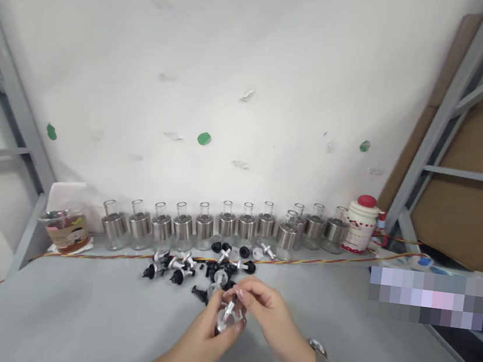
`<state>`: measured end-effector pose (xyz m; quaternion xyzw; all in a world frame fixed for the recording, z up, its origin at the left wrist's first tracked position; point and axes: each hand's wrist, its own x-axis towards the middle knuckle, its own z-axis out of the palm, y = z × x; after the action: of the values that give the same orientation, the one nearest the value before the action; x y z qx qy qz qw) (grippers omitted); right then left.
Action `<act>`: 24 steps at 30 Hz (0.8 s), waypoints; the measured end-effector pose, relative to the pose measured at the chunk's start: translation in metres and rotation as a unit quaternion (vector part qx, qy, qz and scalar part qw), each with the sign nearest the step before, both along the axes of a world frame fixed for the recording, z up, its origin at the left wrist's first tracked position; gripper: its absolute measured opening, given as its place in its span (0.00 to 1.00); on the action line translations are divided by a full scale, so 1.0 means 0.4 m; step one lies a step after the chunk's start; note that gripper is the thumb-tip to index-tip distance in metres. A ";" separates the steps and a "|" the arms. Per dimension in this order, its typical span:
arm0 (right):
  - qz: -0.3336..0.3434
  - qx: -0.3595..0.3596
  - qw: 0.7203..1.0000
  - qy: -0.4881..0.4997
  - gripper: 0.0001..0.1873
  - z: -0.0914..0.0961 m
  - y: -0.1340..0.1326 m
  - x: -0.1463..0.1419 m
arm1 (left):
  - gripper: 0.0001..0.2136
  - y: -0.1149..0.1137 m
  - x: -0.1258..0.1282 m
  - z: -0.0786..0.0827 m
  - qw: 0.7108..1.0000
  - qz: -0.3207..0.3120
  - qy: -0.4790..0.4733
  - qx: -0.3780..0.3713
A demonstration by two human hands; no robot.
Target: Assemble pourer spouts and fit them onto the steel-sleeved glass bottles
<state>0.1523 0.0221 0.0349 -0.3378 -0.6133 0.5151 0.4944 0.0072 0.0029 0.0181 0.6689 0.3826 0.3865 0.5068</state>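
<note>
Near the front middle of the grey table, my left hand [207, 332] is closed around a silver bottle pourer top [227, 315], with a round disc and a narrow stem. From the right, my right hand [269, 313] pinches a small black piece [234, 299] at the upper end of that stem. Whether the piece is seated on the stem or just touching it, I cannot tell. Just beyond my fingers lies a loose pile of silver and black pourer parts [183, 276]. My fingers hide part of the pile and the lower side of the held top.
A row of glass bottles with steel sleeves [183, 228] stands along the white wall. A jar of amber liquid [70, 236] is at far left, a white canister with a red lid [358, 227] at right. A twisted red-yellow wire [320, 260] crosses the table [76, 307].
</note>
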 end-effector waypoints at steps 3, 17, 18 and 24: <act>-0.003 -0.001 1.000 0.000 0.11 0.002 -0.005 -0.004 | 0.13 0.000 0.001 -0.002 1.000 -0.004 -0.002 -0.002; -0.033 0.115 0.990 -0.068 0.14 -0.009 -0.035 -0.012 | 0.07 -0.001 -0.005 0.002 0.999 0.013 -0.036 -0.021; -0.030 0.119 0.990 -0.073 0.14 -0.007 -0.040 -0.013 | 0.06 -0.002 -0.006 0.006 0.999 0.020 -0.033 -0.017; -0.019 0.160 0.980 -0.116 0.14 0.005 -0.059 -0.011 | 0.04 -0.006 -0.008 0.012 0.998 0.054 0.010 -0.014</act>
<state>0.1480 -0.0016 0.0370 -0.3233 -0.7343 0.3583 0.4774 0.0039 0.0005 0.0230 0.6437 0.4285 0.4015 0.4907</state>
